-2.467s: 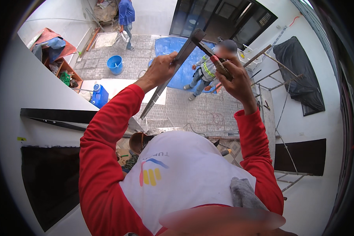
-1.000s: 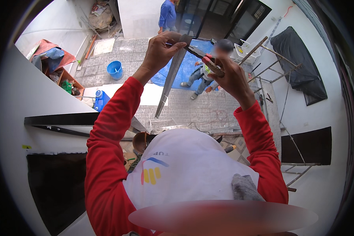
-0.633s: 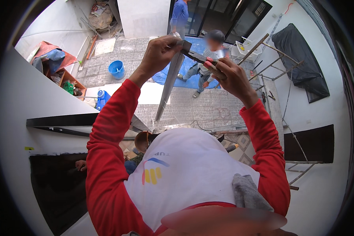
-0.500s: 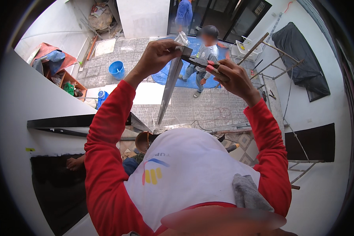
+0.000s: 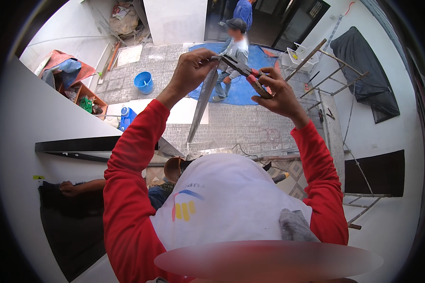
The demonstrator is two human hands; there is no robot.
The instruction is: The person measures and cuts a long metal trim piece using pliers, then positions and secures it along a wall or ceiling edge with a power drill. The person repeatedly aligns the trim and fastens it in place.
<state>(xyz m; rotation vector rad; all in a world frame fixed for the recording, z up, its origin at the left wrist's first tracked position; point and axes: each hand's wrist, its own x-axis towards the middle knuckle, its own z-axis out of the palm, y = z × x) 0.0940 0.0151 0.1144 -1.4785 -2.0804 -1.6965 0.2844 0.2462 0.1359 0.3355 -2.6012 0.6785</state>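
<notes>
Raised in front of me, my left hand (image 5: 192, 71) pinches the upper end of a long grey metal strip (image 5: 202, 103), which hangs down and looks like a folded profile. My right hand (image 5: 282, 94) is wrapped round pliers (image 5: 258, 86) with red handles. The pliers' jaws meet the strip's top end beside my left fingertips. Whether they are clamped on the metal is too small to tell.
Below stand a blue bucket (image 5: 143, 84) and a blue container (image 5: 127, 118). Pole scaffolding (image 5: 335, 68) rises on the right. Two people stand near a blue tarp (image 5: 257, 75). Another person's hand (image 5: 70, 188) touches a black panel (image 5: 71, 226) at left.
The pliers have tilted, their handles dropping slightly, and the strip's top end has turned. The person in the cap has moved left, and the other person's hand at left has shifted up.
</notes>
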